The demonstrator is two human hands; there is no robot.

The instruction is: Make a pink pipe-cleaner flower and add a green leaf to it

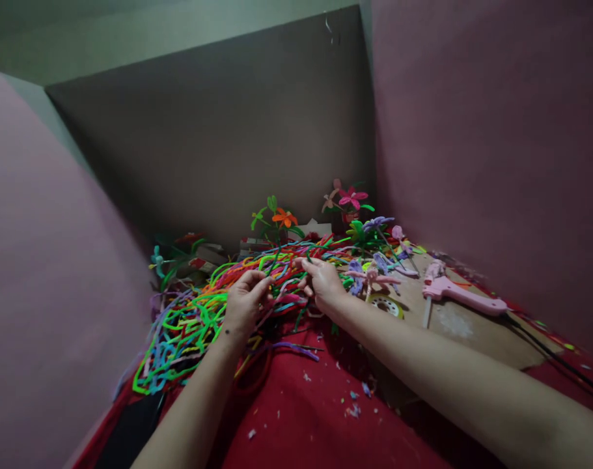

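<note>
My left hand (247,303) is closed in a pinch on a dark green pipe cleaner stem (275,259). The stem rises toward an orange pipe cleaner flower (284,217) with bright green leaves; whether they join I cannot tell. To its right, my right hand (323,283) pinches a dark green pipe cleaner (308,251) between thumb and forefinger, the other fingers loosely curled. Both hands are over a wide heap of multicoloured pipe cleaners (198,319), many of them bright green at the left.
A pink hot glue gun (465,294) with a black cord lies on a cardboard sheet (491,335) at right. Beside it are a tape roll (386,305) and purple and pink pipe cleaner flowers (372,277). A pink flower (352,197) stands behind. Scraps litter the red cloth (296,404).
</note>
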